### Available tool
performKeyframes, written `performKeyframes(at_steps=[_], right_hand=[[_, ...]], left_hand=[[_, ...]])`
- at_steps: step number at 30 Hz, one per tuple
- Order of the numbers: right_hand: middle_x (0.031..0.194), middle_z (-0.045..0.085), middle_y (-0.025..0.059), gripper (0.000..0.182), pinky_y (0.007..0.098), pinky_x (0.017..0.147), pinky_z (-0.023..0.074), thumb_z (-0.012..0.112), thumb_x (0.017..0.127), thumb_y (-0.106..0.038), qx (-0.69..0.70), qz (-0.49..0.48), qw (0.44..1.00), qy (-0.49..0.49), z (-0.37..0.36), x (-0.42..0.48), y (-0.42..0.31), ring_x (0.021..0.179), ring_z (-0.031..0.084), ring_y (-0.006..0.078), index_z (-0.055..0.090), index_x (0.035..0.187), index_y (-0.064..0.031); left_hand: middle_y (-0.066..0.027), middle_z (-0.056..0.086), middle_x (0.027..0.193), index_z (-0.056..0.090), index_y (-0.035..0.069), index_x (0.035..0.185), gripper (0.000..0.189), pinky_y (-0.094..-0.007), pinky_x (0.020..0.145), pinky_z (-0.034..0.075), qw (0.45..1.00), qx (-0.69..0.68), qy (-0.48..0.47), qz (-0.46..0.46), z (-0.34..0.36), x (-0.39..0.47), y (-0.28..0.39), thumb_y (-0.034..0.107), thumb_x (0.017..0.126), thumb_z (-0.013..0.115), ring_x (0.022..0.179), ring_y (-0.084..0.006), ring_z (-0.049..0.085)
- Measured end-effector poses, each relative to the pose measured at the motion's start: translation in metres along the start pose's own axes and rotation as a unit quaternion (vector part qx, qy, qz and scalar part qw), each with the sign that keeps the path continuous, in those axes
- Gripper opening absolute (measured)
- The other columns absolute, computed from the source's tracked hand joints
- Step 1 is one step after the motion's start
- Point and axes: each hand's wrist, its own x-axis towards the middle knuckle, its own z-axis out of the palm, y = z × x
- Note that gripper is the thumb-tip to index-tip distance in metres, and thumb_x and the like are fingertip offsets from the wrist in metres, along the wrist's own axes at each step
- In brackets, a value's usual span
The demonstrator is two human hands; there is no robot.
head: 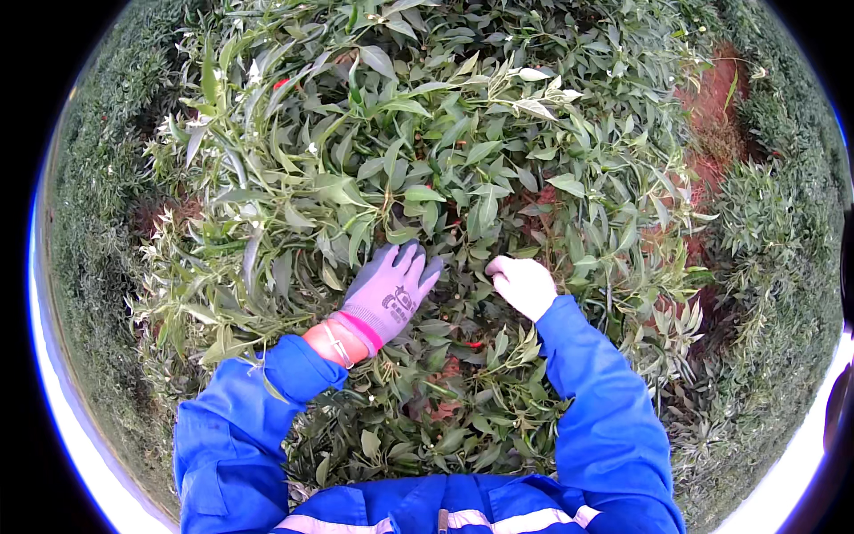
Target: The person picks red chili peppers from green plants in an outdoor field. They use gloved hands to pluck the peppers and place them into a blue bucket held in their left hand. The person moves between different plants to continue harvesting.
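Observation:
My left hand [393,287] wears a pale pink knit glove with a dark coated palm. Its fingers are slightly apart and press against the leaves of a chili pepper plant [487,150]. To the right, my bare right hand [524,284] is over the same foliage with its fingers curled in. Its fingertips are turned away, so whether anything is between them cannot be seen. Below and between the hands, a red chili pepper [474,344] shows among the leaves. A green chili pepper [353,83] hangs farther up, and a red one [281,84] is partly hidden to its left.
Dense pepper foliage surrounds both arms. Reddish soil [717,113] shows in a gap at the right, with another plant row [767,220] beyond it. More rows [93,220] run along the left. Leafy stems [227,334] lean close to my left sleeve [247,407].

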Motion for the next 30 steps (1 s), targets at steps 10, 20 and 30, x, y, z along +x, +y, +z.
performKeyframes(at_steps=[10, 20, 30], right_hand=[[0.078, 0.063, 0.0031, 0.034, 0.0197, 0.045, 0.0367, 0.053, 0.090, -0.014, 0.641, 0.304, 0.702, 0.069, -0.018, 0.012, 0.013, 0.055, 0.052, 0.0072, 0.059, 0.119, 0.0018], [0.089, 0.068, 0.0224, 0.027, 0.0490, 0.081, 0.0517, 0.054, 0.086, -0.021, -0.006, 0.139, 0.990, -0.036, 0.023, -0.010, 0.047, 0.086, 0.065, 0.0411, 0.069, 0.102, -0.0052], [0.071, 0.065, 0.0115, 0.046, 0.0341, 0.059, 0.0478, 0.054, 0.085, -0.018, 0.399, 0.251, 0.881, 0.044, 0.016, 0.046, 0.035, 0.061, 0.060, 0.0185, 0.057, 0.129, -0.0031]], left_hand=[[-0.0210, 0.066, 0.113, 0.039, 0.011, 0.145, 0.073, -0.0418, 0.092, 0.047, 0.893, -0.363, -0.145, -0.223, 0.041, 0.056, -0.017, 0.043, 0.085, 0.064, 0.105, -0.0337, 0.063], [-0.0209, 0.059, 0.122, 0.048, 0.008, 0.138, 0.056, -0.0466, 0.092, 0.045, 0.842, -0.474, 0.023, -0.258, 0.043, 0.073, 0.043, 0.021, 0.085, 0.064, 0.107, -0.0351, 0.060], [-0.0212, 0.050, 0.141, 0.034, 0.003, 0.148, 0.101, -0.0397, 0.103, 0.044, 0.837, -0.369, -0.244, -0.322, 0.157, 0.083, -0.039, 0.065, 0.074, 0.065, 0.125, -0.0360, 0.053]])
